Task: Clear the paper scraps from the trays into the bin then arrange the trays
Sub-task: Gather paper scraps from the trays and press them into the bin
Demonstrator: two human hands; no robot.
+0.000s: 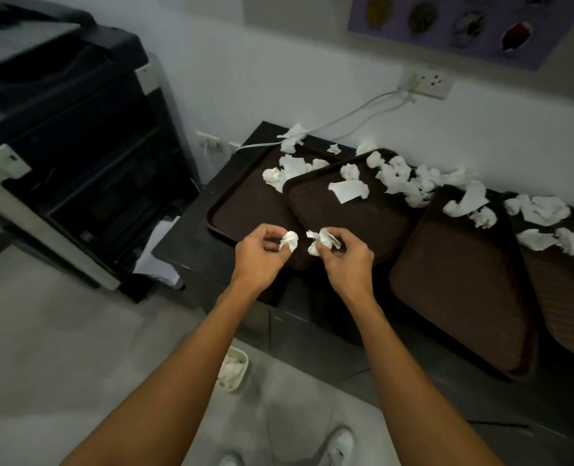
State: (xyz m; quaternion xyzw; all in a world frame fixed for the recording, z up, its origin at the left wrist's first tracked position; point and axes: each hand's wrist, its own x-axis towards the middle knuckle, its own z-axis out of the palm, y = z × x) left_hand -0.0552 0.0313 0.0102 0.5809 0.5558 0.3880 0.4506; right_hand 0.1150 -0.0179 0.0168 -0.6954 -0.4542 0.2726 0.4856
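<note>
Several dark brown trays lie side by side on a black counter (191, 243): a far-left tray (245, 210), an overlapping middle tray (352, 213), a third tray (457, 284) and a right tray (567, 304). White crumpled paper scraps (403, 179) are strewn along their far ends. My left hand (258, 257) pinches a small paper ball (289, 240). My right hand (346, 260) grips a crumpled paper scrap (322, 242). Both hands hover above the near edge of the middle tray. A small white bin (233, 368) with paper inside stands on the floor under my left forearm.
A large dark photocopier (67, 146) stands to the left of the counter, with loose sheets (159, 253) between them. White cables (346, 117) run from a wall socket (426, 82) down behind the trays. My white shoes (341, 445) are on the grey floor.
</note>
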